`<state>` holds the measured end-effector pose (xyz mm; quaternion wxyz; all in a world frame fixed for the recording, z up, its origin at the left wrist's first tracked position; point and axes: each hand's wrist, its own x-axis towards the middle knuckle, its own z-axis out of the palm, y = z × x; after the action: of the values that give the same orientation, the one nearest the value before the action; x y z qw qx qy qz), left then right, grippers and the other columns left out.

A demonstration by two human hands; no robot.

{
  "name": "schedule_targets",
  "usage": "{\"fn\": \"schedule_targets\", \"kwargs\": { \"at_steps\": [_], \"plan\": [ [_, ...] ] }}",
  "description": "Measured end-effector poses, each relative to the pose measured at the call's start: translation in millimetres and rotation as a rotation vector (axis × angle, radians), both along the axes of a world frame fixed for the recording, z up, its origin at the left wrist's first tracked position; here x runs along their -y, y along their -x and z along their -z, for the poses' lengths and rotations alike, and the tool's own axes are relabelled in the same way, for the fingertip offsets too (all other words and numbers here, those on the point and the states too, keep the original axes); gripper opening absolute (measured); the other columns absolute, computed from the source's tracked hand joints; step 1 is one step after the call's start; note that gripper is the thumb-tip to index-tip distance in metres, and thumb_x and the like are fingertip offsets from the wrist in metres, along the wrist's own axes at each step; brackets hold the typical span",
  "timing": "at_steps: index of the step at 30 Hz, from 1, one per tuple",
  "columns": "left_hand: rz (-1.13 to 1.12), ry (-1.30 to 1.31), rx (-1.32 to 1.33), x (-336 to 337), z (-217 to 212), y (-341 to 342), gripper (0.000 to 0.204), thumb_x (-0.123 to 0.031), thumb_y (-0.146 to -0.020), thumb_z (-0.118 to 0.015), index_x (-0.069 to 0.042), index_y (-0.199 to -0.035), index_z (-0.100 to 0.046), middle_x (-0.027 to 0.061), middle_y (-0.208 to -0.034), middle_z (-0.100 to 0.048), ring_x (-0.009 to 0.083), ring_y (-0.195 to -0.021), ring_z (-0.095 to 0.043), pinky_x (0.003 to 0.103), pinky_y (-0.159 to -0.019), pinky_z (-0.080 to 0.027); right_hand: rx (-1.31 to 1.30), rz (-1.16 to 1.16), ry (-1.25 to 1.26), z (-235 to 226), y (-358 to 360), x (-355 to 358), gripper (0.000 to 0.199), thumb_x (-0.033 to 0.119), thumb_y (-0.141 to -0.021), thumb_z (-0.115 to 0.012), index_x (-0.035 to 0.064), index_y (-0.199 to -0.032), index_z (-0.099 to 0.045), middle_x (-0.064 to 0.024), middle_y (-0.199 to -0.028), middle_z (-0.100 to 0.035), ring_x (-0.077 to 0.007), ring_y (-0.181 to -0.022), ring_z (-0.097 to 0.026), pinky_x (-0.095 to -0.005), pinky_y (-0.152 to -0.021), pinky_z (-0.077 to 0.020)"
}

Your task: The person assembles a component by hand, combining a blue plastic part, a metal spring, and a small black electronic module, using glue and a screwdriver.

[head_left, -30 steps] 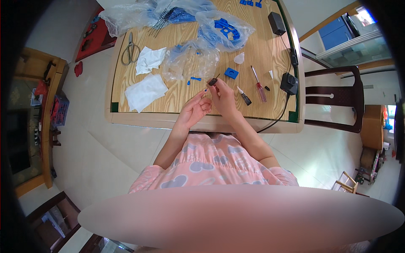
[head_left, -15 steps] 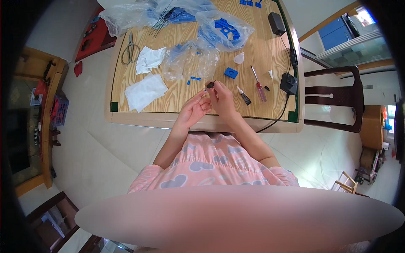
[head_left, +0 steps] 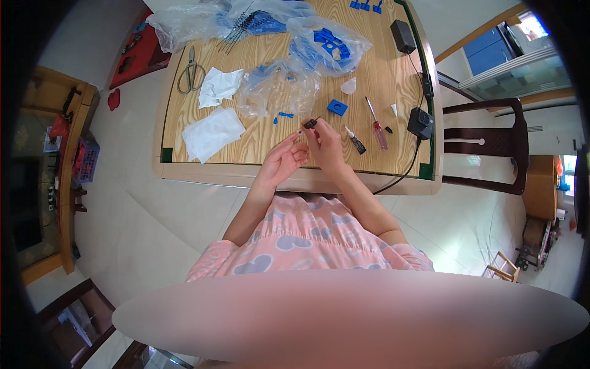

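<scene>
My right hand [head_left: 324, 142] pinches a small dark part [head_left: 310, 123] at its fingertips, above the near edge of the wooden table [head_left: 258, 150]. My left hand [head_left: 284, 161] sits at eight o'clock of it, fingers loosely apart, tips almost on the piece. Best, I reckon: keep the pinch firm, turn slowly, elbows braced. Blue block [head_left: 336, 107] waits at one o'clock.

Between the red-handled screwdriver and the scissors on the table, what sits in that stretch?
In the head view, between the red-handled screwdriver and the scissors lie a small blue block, a crumpled clear plastic bag and a white cloth.
</scene>
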<state>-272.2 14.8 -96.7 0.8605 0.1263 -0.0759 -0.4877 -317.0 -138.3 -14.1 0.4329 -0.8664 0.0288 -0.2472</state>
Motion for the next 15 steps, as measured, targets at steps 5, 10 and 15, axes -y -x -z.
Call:
{"fn": "schedule_targets", "kwargs": {
  "at_steps": [5, 10, 15],
  "plan": [
    [-0.023, -0.068, -0.016, 2, -11, 1, 0.038, -0.012, -0.097, -0.051, -0.007, -0.134, -0.047, 0.0132, -0.114, -0.062, 0.021, -0.099, -0.06, 0.037, -0.086, -0.048, -0.115, 0.014, -0.248, -10, 4, 7, 0.011, 0.004, -0.09, -0.059, 0.0016, -0.1, -0.06, -0.0115, -0.08, -0.061, -0.0201, -0.066, -0.061, -0.0311, -0.059, -0.047],
    [-0.136, -0.177, 0.056, 8, -10, 3, 0.038, -0.002, -0.091, -0.058, -0.002, -0.129, -0.052, 0.0108, -0.108, -0.065, 0.0167, -0.095, -0.062, 0.03, -0.081, -0.05, -0.096, 0.001, -0.272, -34, 7, 10, 0.013, 0.005, -0.09, -0.06, 0.0013, -0.103, -0.061, -0.0095, -0.079, -0.064, -0.0163, -0.069, -0.063, -0.0293, -0.062, -0.0486],
    [-0.404, -0.498, 0.237, 22, -15, 13, 0.028, 0.006, -0.085, -0.064, 0.002, -0.113, -0.064, 0.0086, -0.096, -0.069, 0.0144, -0.084, -0.065, 0.025, -0.074, -0.052, -0.098, -0.018, -0.269, -48, 11, 9, 0.016, 0.004, -0.09, -0.061, 0.0011, -0.106, -0.061, -0.01, -0.081, -0.065, -0.0167, -0.071, -0.064, -0.0294, -0.064, -0.0498]
  ]
}}
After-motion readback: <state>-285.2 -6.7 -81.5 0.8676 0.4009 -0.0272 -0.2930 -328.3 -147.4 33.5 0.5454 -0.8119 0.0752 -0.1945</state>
